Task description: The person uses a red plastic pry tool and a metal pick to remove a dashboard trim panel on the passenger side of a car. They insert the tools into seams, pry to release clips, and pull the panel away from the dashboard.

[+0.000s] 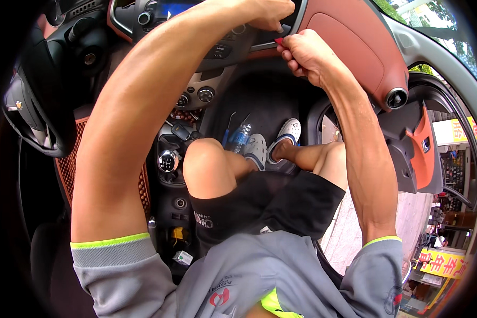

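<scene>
I sit in a car's front passenger seat, both arms reaching to the dashboard. My left hand (270,13) is at the centre dash trim, partly cut off by the top edge. Its thumb and a fingertip show apart, and I see nothing held between them. My right hand (308,55) is closed, pinching a small red piece (279,41) at the lower edge of the dark trim, beside the reddish-brown dash panel (347,50). Most of the red piece is hidden by the fingers, so its kind cannot be told.
A gear lever (168,161) and car key (180,131) are left of my knees. In the footwell lie a plastic bottle (242,135) and a blue-handled pick (226,137). The steering wheel (34,106) is far left. The passenger door (421,146) stands open at right.
</scene>
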`<act>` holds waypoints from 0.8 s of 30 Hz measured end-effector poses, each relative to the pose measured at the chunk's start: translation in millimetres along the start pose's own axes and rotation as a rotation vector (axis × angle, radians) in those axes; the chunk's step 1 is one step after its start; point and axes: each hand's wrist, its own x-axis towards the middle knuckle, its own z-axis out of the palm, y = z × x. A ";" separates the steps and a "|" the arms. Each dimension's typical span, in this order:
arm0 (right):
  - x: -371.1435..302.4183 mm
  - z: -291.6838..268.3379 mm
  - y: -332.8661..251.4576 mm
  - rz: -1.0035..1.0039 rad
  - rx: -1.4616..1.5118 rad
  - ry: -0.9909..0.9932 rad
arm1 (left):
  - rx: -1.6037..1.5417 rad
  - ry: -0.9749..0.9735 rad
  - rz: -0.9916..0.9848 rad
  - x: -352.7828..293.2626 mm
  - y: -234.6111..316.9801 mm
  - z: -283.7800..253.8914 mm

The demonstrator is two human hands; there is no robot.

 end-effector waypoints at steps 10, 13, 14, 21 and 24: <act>7.8 15.1 47.6 -0.273 -0.011 0.060 | 0.025 -0.010 0.001 3.4 -3.8 0.0; 4.8 21.7 43.3 -0.251 0.018 0.094 | 0.036 -0.015 0.009 7.3 -5.2 -0.8; 5.8 22.3 42.6 -0.244 0.024 0.090 | 0.042 -0.016 0.011 9.1 -6.1 -1.3; 26.7 28.8 75.2 -0.512 -0.086 0.274 | 0.083 0.002 0.029 14.1 -3.2 -5.1; 15.5 36.8 67.1 -0.652 -0.120 0.350 | 0.106 0.001 0.021 7.6 -6.2 -6.7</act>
